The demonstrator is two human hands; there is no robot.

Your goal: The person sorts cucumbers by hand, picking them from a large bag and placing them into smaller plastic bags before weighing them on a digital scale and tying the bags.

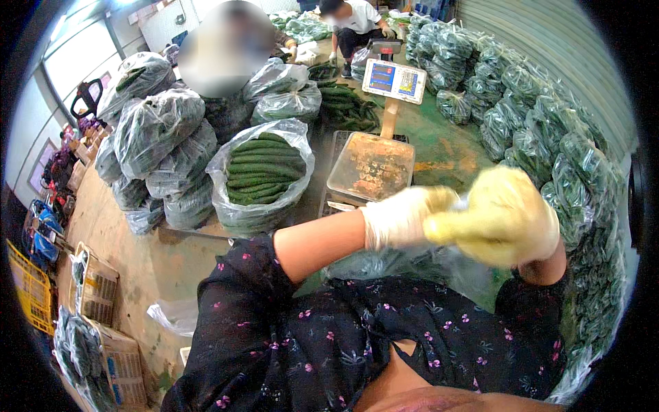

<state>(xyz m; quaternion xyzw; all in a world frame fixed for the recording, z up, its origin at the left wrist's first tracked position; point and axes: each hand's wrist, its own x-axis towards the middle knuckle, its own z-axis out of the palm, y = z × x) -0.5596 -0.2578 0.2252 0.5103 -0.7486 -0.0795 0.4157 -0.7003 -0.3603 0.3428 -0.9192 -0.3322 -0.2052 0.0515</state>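
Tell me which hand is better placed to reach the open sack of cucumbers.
Probably left. The left hand is nearer the open sack of cucumbers, which lies to the person's left; the right hand is farther away.

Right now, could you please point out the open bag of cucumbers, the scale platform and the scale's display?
open bag of cucumbers [262,172], head view, on the stacked cucumbers.
scale platform [371,167], head view, middle of its top.
scale's display [394,80], head view, screen centre.

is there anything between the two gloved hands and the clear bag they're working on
Nothing visible stands between them. The left hand and right hand meet right above the clear plastic bag, apparently gripping its top, though motion blur hides the exact hold. The scale platform lies beyond, apart from the hands.
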